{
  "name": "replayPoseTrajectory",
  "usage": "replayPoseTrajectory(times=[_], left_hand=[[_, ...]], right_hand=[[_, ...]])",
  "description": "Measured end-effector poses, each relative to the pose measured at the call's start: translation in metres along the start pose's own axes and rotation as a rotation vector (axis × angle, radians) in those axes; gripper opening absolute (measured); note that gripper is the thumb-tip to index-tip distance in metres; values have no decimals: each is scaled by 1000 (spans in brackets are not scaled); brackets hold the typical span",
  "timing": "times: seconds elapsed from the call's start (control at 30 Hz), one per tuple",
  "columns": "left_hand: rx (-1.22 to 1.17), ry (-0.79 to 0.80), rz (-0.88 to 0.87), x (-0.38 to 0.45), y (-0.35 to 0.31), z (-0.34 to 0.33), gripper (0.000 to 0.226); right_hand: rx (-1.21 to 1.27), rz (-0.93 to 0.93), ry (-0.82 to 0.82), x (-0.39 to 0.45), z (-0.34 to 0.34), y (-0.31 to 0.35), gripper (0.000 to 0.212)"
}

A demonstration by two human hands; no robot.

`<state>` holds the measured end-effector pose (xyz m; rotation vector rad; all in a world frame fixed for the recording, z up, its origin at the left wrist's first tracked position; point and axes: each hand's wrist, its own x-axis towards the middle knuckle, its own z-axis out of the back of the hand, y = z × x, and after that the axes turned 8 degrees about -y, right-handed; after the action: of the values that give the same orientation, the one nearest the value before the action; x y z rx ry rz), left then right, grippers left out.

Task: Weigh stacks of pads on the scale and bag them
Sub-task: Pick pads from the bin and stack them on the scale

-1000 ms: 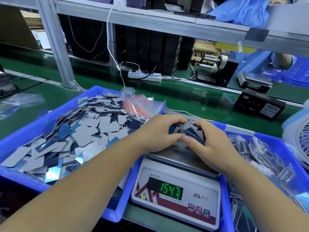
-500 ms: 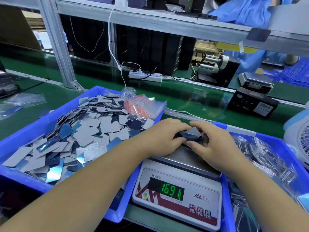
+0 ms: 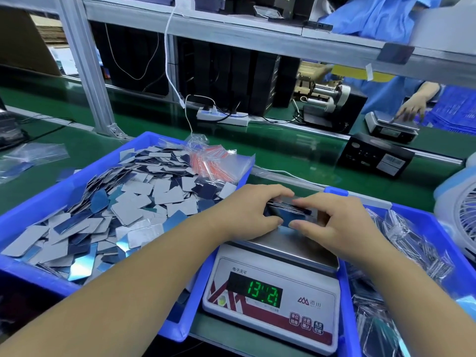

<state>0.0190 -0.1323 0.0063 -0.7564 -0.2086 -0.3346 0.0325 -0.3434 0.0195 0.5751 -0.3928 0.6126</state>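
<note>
A white digital scale with a steel pan stands between two blue bins; its green display is blurred. Over the pan, my left hand and my right hand hold a thin stack of dark blue pads from both ends, fingers curled round it. The stack lies flat, just above or on the pan. Loose grey and blue pads fill the left blue bin. A bundle of empty red-striped zip bags lies at that bin's far corner.
The right blue bin holds several bagged pad stacks. A white fan stands at the far right. Beyond the green conveyor are a power strip, a black box, a second scale and another person's hand.
The loose, fanned pile of pads between my hands has been squared into a flat thin stack. The scale reading has changed from 154.7 to 169.1 to a lower blurred figure.
</note>
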Motion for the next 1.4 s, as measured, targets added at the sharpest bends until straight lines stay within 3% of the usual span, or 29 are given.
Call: replayPoseTrajectory(times=[0.1, 0.27, 0.47, 0.57, 0.67, 0.77, 1.07, 1.17, 1.4], left_hand=[[-24, 21, 9, -1, -4, 2, 59], [-157, 95, 57, -3, -17, 1, 87], [-314, 167, 21, -4, -23, 3, 93], [-387, 118, 57, -1, -22, 3, 79], [-293, -76, 134, 5, -12, 7, 43], [-209, -100, 179, 6, -2, 6, 13], [-392, -202, 231, 9, 1, 8, 12], [-388, -224, 222, 10, 1, 7, 7], [-380, -258, 244, 13, 5, 1, 18]], right_hand=[[57, -63, -1, 0, -10, 5, 50], [62, -83, -30, 3, -21, 11, 44], [95, -99, -52, 2, -26, 15, 41], [79, -101, -51, 3, -22, 13, 39], [66, -123, -88, 3, -16, 10, 38], [88, -147, -61, 2, -14, 9, 38], [-47, -126, 48, 2, -15, 9, 40], [-65, -114, 60, 3, -15, 9, 46], [-112, -75, 56, 2, -13, 13, 59]])
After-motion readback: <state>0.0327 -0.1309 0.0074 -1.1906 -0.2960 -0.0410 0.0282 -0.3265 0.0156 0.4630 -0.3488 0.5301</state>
